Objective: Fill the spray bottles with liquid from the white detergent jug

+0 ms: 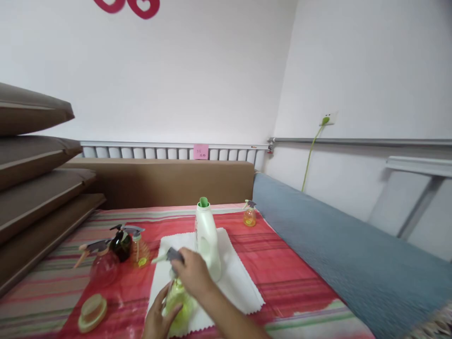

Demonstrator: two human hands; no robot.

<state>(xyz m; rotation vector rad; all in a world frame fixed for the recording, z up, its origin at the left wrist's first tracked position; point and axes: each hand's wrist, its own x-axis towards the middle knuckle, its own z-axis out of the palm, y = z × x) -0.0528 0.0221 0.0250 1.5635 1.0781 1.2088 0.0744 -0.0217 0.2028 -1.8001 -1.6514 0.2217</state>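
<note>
A small green spray bottle [178, 301] stands on a white cloth [236, 278]. My left hand [157, 316] is wrapped round its lower body. My right hand [192, 274] is closed over its grey trigger head [173, 255] at the top. Just behind my right hand stands a tall white detergent bottle [207, 238] with an open green spout, also on the cloth.
A red spray bottle [102, 263], a dark one [120, 244] and an orange one [140, 249] stand at the left on the red striped cover. A cream cap [92, 311] lies near the front left. Another orange sprayer [249, 214] sits at the back. Brown cushions [38, 188] are stacked left; a grey-blue blanket [339, 259] lies right.
</note>
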